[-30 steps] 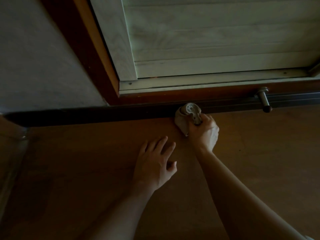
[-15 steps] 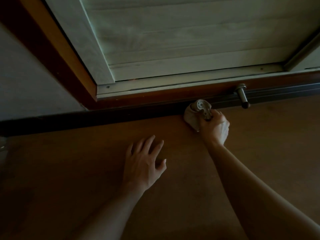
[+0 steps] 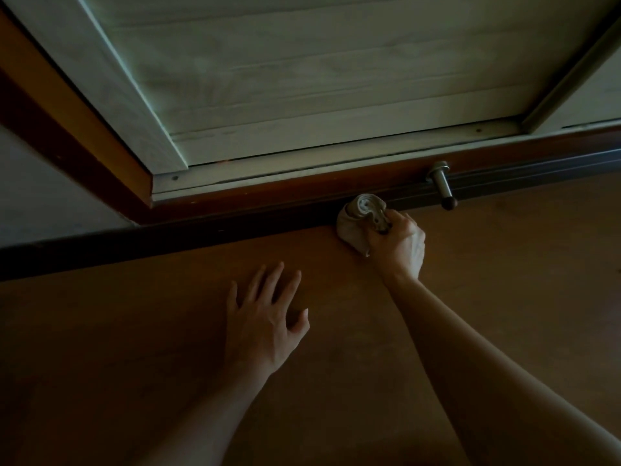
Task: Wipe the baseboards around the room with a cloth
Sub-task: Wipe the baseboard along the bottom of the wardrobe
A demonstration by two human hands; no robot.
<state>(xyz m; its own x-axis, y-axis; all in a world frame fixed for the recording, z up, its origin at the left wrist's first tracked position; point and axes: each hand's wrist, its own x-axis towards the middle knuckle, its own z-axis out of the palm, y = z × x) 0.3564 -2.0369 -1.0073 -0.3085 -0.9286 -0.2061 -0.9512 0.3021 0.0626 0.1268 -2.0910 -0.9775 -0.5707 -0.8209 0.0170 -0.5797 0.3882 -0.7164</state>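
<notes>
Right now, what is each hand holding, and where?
Right hand grips the bunched cloth by its near end; left hand holds nothing.

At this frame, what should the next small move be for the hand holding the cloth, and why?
Probably slide the cloth right along the baseboard, stopping short of the door stop. The right hand grips the bunched cloth against the baseboard, the stop juts out just to its right, and the left hand rests open on the floor.
</notes>
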